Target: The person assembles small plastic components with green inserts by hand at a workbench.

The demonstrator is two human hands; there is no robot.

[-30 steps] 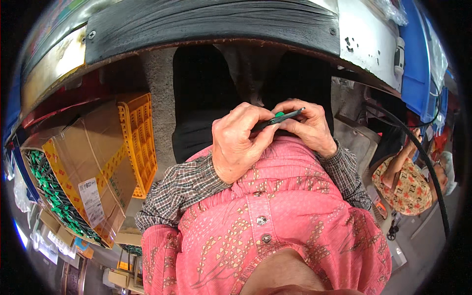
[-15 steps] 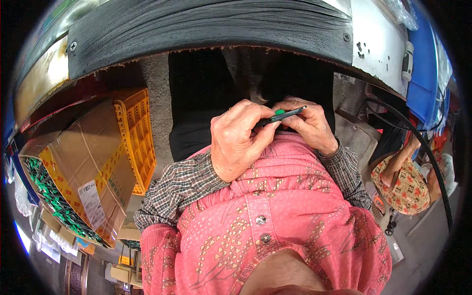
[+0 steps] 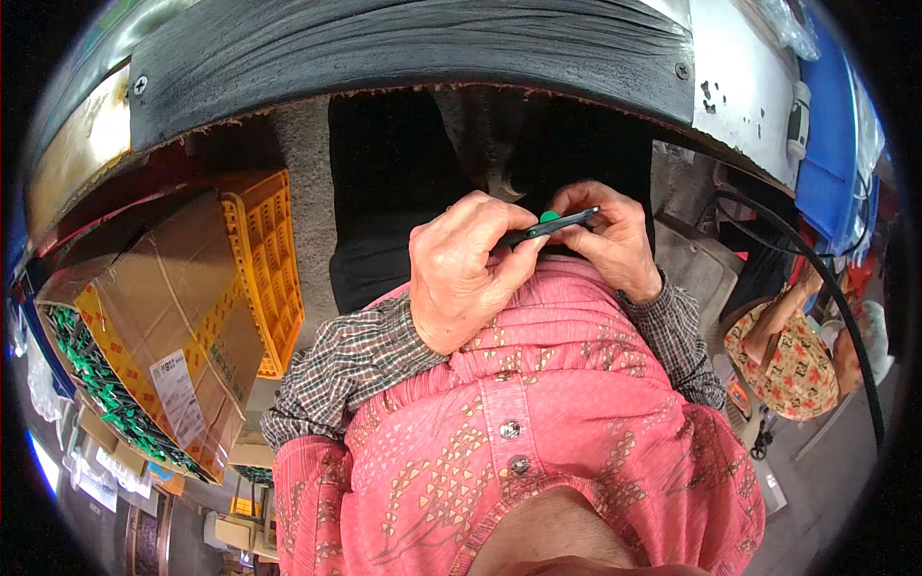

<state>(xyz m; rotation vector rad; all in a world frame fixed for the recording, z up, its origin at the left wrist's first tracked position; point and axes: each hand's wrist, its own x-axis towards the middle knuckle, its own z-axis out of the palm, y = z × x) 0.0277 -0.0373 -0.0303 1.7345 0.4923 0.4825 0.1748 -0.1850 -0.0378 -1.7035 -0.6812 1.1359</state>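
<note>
My left hand (image 3: 471, 264) is closed in a pinch around one end of a slim dark pen-like piece (image 3: 557, 226) with a narrow tip pointing right. Its other end is hidden inside my fingers. My right hand (image 3: 613, 235) is curled at the tip end, thumb and fingertips pressed against the piece. A small round green part (image 3: 548, 217) shows just behind the piece, between the two hands; whether it is joined to it I cannot tell. Both hands are over my lap, in front of the pink patterned garment (image 3: 519, 403).
Ahead runs a bench edge with a dark worn strip (image 3: 413, 58). To my left stand an orange plastic crate (image 3: 264, 278) and a cardboard box (image 3: 178, 317) full of green-and-black pieces (image 3: 106, 394). On the right are a black cable (image 3: 826, 264), a blue bin (image 3: 834, 144) and another person's arm (image 3: 778, 312).
My right fingers have shifted slightly around the tip end, and more of the green part shows. My left hand stays nearly in place, still holding the dark piece.
</note>
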